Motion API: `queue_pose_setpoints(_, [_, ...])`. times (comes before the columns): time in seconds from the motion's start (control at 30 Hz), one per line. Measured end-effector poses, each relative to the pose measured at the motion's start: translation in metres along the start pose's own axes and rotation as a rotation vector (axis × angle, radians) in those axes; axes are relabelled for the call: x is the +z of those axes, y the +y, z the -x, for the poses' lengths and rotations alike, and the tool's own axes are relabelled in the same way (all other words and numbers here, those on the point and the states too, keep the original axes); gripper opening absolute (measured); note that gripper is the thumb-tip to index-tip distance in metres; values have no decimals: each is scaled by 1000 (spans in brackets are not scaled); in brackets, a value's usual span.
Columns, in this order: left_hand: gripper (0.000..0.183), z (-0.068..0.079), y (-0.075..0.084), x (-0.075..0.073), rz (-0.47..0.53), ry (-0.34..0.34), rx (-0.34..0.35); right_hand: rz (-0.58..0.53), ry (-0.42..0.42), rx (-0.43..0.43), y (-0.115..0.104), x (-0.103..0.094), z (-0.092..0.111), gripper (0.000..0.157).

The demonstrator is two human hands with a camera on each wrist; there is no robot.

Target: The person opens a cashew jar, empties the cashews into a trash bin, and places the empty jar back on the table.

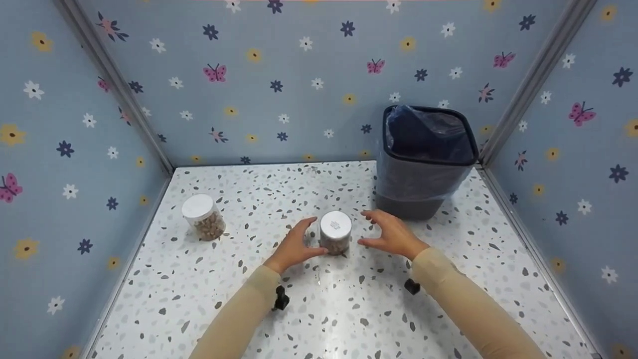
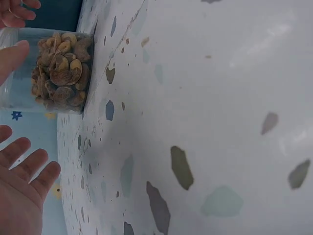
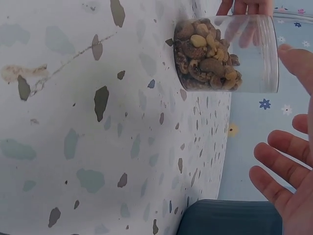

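Observation:
A clear jar of nuts (image 1: 335, 243) with a silvery-white lid (image 1: 335, 224) stands upright between my two hands. Cashews (image 2: 61, 73) fill its lower part in the left wrist view. My left hand (image 1: 294, 248) is at its left side, fingers spread and thumb tip by the jar's wall; whether the thumb touches cannot be told. To the right, my right hand (image 1: 394, 235) is held apart from the jar, its fingers loosely bent with a gap before the wall. The right wrist view shows the jar (image 3: 254, 54) beyond the right thumb, with neither hand gripping it.
A second nut jar (image 1: 208, 225) with a white lid (image 1: 198, 206) stands at the left of the speckled table (image 1: 259, 199). At the back right is a grey bin (image 1: 413, 184) lined with a clear bag. Patterned panels (image 1: 299, 65) enclose the back and sides.

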State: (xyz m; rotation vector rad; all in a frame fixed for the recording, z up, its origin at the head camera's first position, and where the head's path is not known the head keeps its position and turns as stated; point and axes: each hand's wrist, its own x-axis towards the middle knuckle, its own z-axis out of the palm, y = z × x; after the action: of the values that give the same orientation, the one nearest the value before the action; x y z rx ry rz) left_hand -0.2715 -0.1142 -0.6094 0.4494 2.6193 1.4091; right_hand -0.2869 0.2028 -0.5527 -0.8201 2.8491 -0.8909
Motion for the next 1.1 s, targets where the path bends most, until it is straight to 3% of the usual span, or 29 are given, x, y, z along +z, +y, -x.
queue_pose_setpoints(0.27, [101,-3,0,0,86,14,-29,-66,14,26,-4,4,-6,81])
queue_pose_setpoints(0.73, [104,-10,-8,0,123,4,-4,-161,0,28,-11,14,-20,86])
queue_pose_setpoints(1.1, [91,-9,-8,2,137,-6,-12,-242,-2,16,-17,24,-30,92])
